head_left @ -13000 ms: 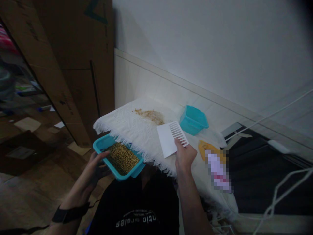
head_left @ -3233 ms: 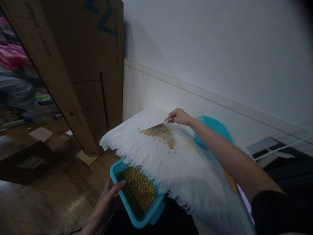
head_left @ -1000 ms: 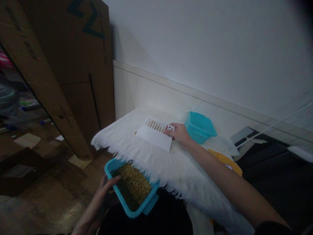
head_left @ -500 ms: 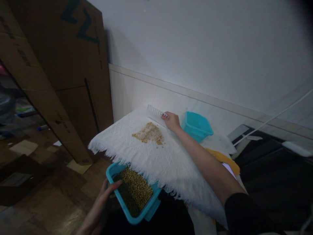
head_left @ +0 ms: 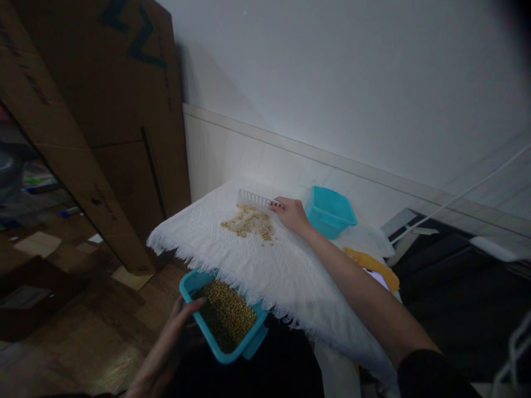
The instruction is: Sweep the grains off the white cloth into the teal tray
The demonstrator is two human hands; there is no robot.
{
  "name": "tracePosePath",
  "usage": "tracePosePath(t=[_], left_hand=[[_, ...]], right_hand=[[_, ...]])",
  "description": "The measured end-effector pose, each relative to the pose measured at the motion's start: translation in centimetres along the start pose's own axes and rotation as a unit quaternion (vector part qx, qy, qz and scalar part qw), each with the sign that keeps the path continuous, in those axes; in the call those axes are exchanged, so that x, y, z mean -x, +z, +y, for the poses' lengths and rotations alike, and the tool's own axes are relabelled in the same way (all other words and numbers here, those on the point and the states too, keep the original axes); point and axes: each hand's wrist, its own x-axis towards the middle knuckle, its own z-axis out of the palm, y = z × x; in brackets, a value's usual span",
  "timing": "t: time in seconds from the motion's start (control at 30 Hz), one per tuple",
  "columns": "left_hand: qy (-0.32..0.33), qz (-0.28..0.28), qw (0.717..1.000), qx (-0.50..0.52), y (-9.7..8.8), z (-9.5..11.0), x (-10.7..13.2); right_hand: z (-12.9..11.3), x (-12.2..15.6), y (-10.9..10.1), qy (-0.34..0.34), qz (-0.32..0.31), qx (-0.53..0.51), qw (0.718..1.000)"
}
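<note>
My left hand (head_left: 182, 320) grips the rim of a teal plastic container (head_left: 206, 338), thumb over its edge. Inside lie yellowish beans (head_left: 234, 312), with darker, greenish grains along the left side. The container sits tilted just under the fringed edge of a white cloth (head_left: 269, 279). On that cloth spreads a loose pile of beans mixed with whitish grains (head_left: 249, 224). My right hand (head_left: 292, 214) is closed on the end of a white slotted plastic strip (head_left: 255, 199), which stands on edge at the far side of the pile. Its full shape cannot be made out.
A second teal container (head_left: 332, 213) stands right of my right hand, near the wall. Beside my forearm lie a yellow item (head_left: 369, 264) and a phone (head_left: 376, 277). A tall cardboard box (head_left: 128, 121) rises at the left, and a white cable (head_left: 460, 196) runs across the right.
My right hand has drawn the white slotted strip slightly toward me and left, up to the pile's far edge. My left hand still holds the container. The whole view has shifted slightly.
</note>
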Motion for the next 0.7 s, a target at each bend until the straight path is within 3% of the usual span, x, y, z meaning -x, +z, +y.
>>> tracePosePath(t=[0.37, 0.7], left_hand=[[0.009, -0.025, 0.999, -0.04, 2.0, -1.0, 1.1], [-0.002, -0.065, 0.997, -0.045, 3.0, -1.8, 1.9]], right_hand=[[-1.3, 5.7, -0.3, -0.001, 0.027, -0.01, 1.0], [-0.6, 10.9, -2.2, 0.036, 0.119, 0.005, 0.992]])
